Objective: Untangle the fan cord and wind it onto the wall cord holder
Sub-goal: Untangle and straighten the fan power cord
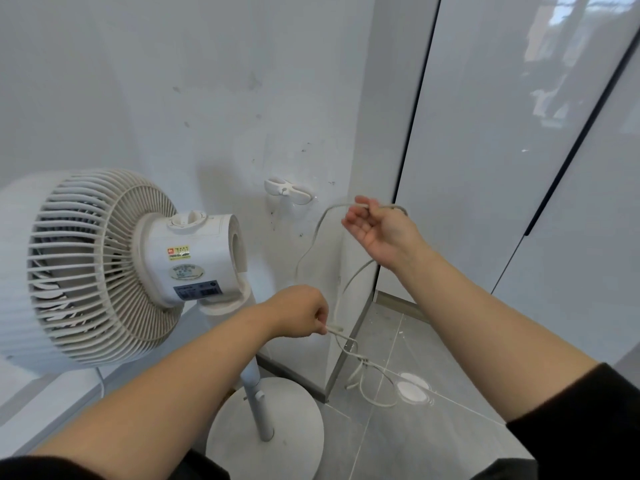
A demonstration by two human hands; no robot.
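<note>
A white pedestal fan (114, 268) stands at the left on a round base (277, 424). Its thin white cord (313, 242) loops in the air between my two hands. My right hand (379, 230) is raised near the wall corner and pinches the cord's upper part between thumb and fingers. Lower down, beside the fan's neck, my left hand (299, 315) is shut on the cord. Below that hand the cord drops to a tangled bunch (363, 370) on the floor. The white wall cord holder (289, 192) is fixed to the wall just left of my right hand, with nothing wound on it.
A white wall rises behind the fan. Glossy white cabinet doors (502, 168) fill the right side. The floor is grey tile (433, 445) with a round white floor fitting (414, 389) next to the cord bunch. A white ledge (52, 393) runs under the fan head.
</note>
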